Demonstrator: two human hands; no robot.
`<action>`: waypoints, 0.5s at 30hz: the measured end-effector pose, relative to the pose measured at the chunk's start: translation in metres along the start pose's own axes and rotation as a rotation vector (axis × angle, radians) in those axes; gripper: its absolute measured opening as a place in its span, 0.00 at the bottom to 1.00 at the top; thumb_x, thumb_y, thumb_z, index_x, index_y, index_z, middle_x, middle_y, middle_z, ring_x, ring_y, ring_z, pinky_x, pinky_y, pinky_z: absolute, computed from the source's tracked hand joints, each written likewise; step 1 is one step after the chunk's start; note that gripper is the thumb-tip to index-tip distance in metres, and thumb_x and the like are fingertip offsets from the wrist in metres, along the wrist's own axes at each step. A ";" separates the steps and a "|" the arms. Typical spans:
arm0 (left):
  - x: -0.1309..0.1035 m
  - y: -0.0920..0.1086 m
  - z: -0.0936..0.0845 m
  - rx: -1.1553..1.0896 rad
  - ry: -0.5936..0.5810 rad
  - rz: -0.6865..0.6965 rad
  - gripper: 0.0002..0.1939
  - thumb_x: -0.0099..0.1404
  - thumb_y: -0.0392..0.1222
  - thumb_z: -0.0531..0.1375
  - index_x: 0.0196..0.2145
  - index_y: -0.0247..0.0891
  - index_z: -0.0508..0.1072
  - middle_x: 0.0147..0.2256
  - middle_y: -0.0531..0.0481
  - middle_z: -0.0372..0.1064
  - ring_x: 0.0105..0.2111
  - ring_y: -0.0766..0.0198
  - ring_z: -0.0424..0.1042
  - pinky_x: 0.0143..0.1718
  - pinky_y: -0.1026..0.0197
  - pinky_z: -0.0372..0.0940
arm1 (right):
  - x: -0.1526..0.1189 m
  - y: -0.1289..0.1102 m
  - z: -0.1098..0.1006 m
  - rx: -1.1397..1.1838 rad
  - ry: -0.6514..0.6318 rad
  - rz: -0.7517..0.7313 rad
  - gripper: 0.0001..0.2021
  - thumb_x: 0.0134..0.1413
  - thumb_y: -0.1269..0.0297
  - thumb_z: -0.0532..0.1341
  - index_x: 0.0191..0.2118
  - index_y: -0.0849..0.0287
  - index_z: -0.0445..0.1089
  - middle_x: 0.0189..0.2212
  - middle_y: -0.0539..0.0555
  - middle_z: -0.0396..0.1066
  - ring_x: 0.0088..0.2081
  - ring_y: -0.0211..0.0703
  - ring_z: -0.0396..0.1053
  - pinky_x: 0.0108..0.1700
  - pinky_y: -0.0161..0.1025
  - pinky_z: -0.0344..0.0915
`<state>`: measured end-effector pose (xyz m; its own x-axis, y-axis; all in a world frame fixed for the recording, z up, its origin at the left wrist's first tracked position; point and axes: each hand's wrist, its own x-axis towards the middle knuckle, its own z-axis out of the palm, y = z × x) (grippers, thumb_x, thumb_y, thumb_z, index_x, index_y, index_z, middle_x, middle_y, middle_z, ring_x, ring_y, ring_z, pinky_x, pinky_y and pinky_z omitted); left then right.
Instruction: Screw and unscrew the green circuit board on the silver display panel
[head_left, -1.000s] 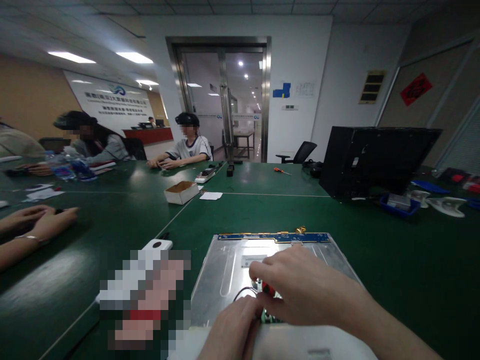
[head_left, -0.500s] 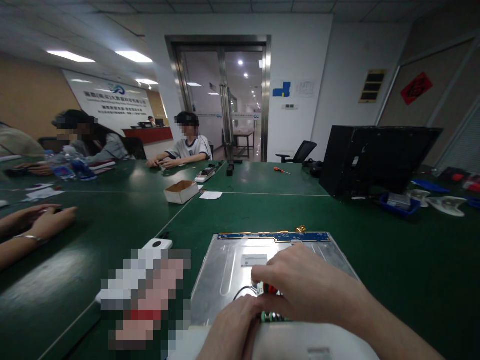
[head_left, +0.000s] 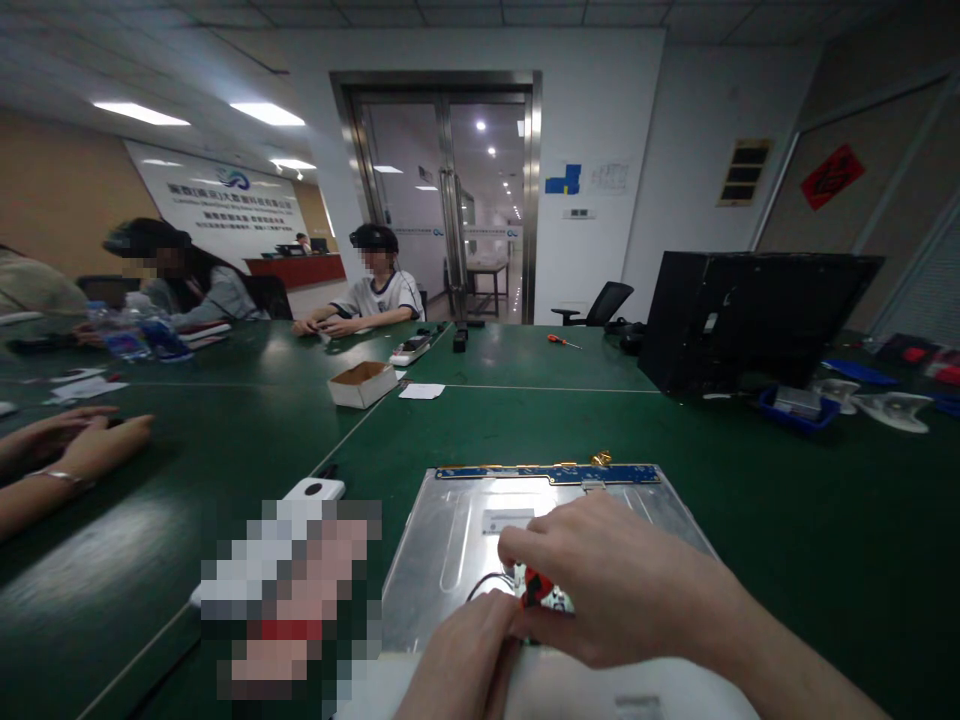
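The green desk point(head_left: 795, 540) has a smooth, faintly glossy top. On it, near the middle, lies a flat metal panel point(head_left: 457, 550) with pressed ridges. The right hand point(head_left: 607, 570) arches over the panel's near part, thumb and fingers closed around a handle; the left hand point(head_left: 480, 630) is just left of it, its grip impossible to tell. A narrow blue circuit strip point(head_left: 517, 474) lines the far edge. A small green circuit board point(head_left: 561, 600) and the red-and-black handle point(head_left: 536, 588) show between the hands, mostly covered; the handle's lower end is hidden. Bare green surface borders the panel's right edge and stretches beyond its far edge.
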<state>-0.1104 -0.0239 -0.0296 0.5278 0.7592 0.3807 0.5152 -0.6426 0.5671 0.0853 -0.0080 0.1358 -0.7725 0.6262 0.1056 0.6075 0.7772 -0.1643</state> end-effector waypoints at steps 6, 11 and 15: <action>-0.002 -0.001 0.001 0.006 0.002 -0.017 0.14 0.64 0.35 0.54 0.46 0.46 0.70 0.38 0.45 0.74 0.38 0.53 0.75 0.38 0.57 0.71 | 0.004 0.002 0.001 -0.034 -0.014 0.048 0.13 0.59 0.52 0.58 0.33 0.55 0.69 0.24 0.49 0.73 0.25 0.40 0.68 0.24 0.37 0.43; -0.002 0.002 -0.001 0.002 -0.003 -0.017 0.14 0.65 0.36 0.54 0.47 0.44 0.69 0.40 0.43 0.73 0.41 0.52 0.74 0.41 0.56 0.70 | 0.004 0.000 0.001 -0.057 -0.009 0.043 0.06 0.56 0.60 0.59 0.35 0.56 0.69 0.25 0.49 0.73 0.25 0.40 0.67 0.23 0.37 0.42; 0.001 0.004 -0.003 -0.006 -0.006 -0.015 0.13 0.66 0.37 0.53 0.47 0.44 0.69 0.41 0.42 0.73 0.42 0.52 0.74 0.41 0.57 0.71 | 0.000 -0.002 -0.004 -0.002 -0.019 -0.005 0.10 0.51 0.65 0.59 0.41 0.57 0.66 0.32 0.51 0.74 0.28 0.41 0.68 0.24 0.37 0.45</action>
<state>-0.1095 -0.0256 -0.0245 0.5239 0.7682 0.3680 0.5194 -0.6306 0.5768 0.0846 -0.0088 0.1396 -0.7789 0.6210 0.0873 0.6040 0.7803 -0.1619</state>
